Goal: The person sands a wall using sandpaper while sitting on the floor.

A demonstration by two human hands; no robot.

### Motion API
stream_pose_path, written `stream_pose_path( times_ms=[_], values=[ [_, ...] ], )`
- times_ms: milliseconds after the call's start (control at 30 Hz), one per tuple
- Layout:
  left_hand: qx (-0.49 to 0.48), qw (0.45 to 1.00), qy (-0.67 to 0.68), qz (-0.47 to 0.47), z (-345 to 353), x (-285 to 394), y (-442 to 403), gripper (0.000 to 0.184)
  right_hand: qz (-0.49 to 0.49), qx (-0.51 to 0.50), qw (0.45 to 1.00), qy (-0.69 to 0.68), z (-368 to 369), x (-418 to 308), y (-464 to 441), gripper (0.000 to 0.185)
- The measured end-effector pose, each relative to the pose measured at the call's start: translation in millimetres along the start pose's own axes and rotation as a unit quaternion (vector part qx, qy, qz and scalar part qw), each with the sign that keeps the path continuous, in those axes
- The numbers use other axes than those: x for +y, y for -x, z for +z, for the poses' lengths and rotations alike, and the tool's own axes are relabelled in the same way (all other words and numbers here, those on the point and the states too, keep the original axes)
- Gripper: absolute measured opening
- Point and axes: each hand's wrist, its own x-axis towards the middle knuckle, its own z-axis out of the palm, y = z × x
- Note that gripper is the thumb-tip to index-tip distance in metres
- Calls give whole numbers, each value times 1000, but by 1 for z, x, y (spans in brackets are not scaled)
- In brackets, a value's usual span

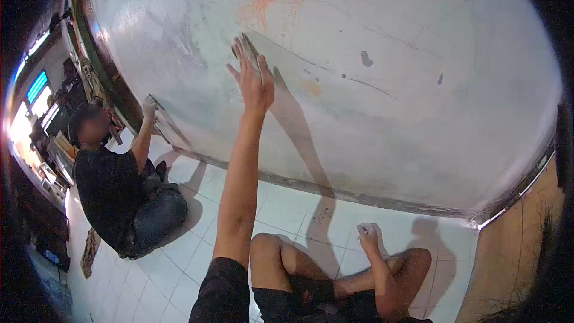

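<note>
My left hand (257, 87) reaches up, pressed against a large curved whitish panel (406, 119). Under its extended fingers lies a thin, flat, dark-edged sanding pad (250, 48), held between the fingers and thumb against the panel. Orange scribbles, dark pencil-like lines and a few dark spots mark the surface around it. My right hand (369, 236), pale as if dusted with white, is curled above my crossed legs, away from the panel. Whatever it may hold is too small to make out.
At the left, a co-worker (113, 185) in dark clothes sits on the white tiled floor (287, 209), one hand on a long flat strip (173, 125) against the panel. A brown board (508, 251) lies at the right. The panel's lower edge runs along the floor.
</note>
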Motion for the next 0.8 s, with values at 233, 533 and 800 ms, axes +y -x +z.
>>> stream_pose_path(
  times_ms=[233, 533, 800],
  values=[
    [2, 998, -65, 16, 24, 12, 55, 60, 130, -18, 987, -89, 13, 25, 9, 30],
    [78, 997, -24, -10, -8, 3, -74, 63, 60, 2, 994, -89, 6, 18, 3, 31],
    [30, 999, -34, -19, 19, 20, 23, 64, 161, -148, 975, -48, -5, 13, 13, 45]
  ],
)
